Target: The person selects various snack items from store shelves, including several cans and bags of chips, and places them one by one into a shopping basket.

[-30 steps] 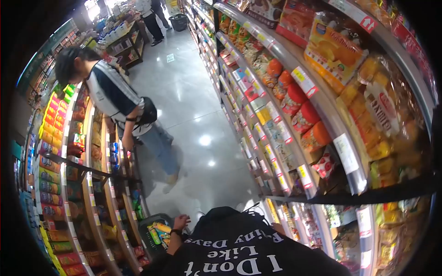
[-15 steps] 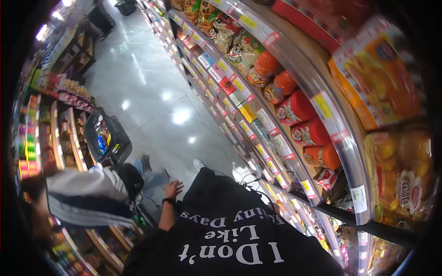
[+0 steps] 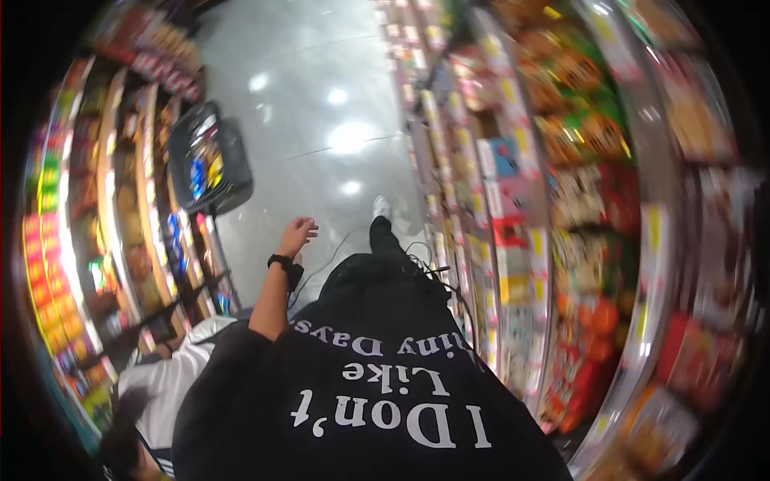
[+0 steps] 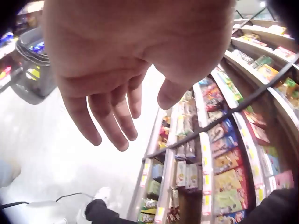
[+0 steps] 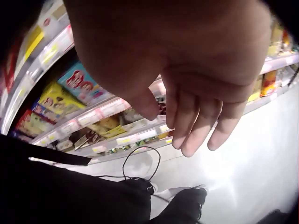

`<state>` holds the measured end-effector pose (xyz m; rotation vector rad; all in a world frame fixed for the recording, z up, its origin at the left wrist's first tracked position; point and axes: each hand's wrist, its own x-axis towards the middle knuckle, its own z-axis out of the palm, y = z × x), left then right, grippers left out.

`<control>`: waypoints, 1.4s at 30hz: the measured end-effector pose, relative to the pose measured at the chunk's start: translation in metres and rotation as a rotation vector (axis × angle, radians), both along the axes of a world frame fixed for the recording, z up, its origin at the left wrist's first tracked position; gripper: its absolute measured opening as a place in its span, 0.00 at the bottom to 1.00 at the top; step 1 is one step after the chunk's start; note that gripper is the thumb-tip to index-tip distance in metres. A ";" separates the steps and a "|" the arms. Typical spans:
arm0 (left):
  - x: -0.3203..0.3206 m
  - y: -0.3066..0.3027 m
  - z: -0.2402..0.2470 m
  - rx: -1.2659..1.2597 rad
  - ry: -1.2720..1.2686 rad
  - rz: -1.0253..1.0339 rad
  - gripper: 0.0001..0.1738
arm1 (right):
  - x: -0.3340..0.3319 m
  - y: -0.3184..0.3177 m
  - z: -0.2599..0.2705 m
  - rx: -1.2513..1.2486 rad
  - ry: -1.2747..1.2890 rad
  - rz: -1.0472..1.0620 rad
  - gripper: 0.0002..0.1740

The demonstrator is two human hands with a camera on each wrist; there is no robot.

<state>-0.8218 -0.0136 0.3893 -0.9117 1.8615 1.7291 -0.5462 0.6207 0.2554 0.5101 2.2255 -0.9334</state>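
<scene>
In the head view my left hand [image 3: 298, 235] hangs out in front of my black shirt [image 3: 385, 361], with a dark band [image 3: 282, 262] on its wrist. Its fingers dangle loosely and hold nothing, as the left wrist view shows, where the hand [image 4: 135, 60] overlaps the floor and shelves. My right hand [image 5: 182, 74] also hangs relaxed, its fingers pointing down in front of a snack shelf. The shirt and edge of view hide it in the head view.
A dark shopping basket [image 3: 233, 172] with packets inside stands along the left shelves [image 3: 104, 184]. Close on the left, a person in a white top [image 3: 172, 381] bends by the shelves. Packed snack shelves [image 3: 521, 192] line the right. A thin cable [image 5: 140, 149] loops near my legs.
My view has moved forward along the aisle. The other person has passed from ahead to my lower left, and the basket has come into view. My left hand has swung forward.
</scene>
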 end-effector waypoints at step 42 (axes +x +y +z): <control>-0.133 -0.317 0.019 0.324 0.122 1.840 0.32 | -1.037 -0.707 0.094 -0.095 -0.133 1.348 0.18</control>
